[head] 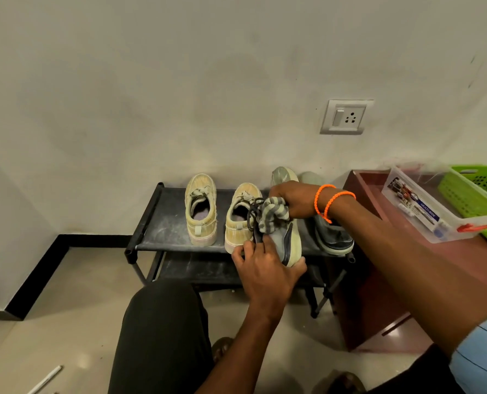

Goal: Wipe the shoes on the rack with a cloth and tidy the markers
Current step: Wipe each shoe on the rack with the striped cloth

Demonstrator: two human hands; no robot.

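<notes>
A black two-tier shoe rack (pixel 162 223) stands against the wall. Two beige sneakers (pixel 201 209) (pixel 239 220) sit on its top shelf. My left hand (pixel 265 268) grips the heel of a grey sneaker with a pale sole (pixel 289 243), lifted just above the shelf. My right hand (pixel 293 199), with orange bands on the wrist, holds a striped grey cloth (pixel 273 216) bunched against that shoe's upper and black laces. The other grey sneaker (pixel 333 237) lies on the shelf's right end, partly hidden by my right arm.
A dark red cabinet (pixel 370 194) stands right of the rack, carrying a clear plastic box (pixel 424 206) and a green basket (pixel 475 191). A wall socket (pixel 346 116) is above. My knee (pixel 162 322) is in front. A white stick-like object (pixel 44 379) lies on the floor.
</notes>
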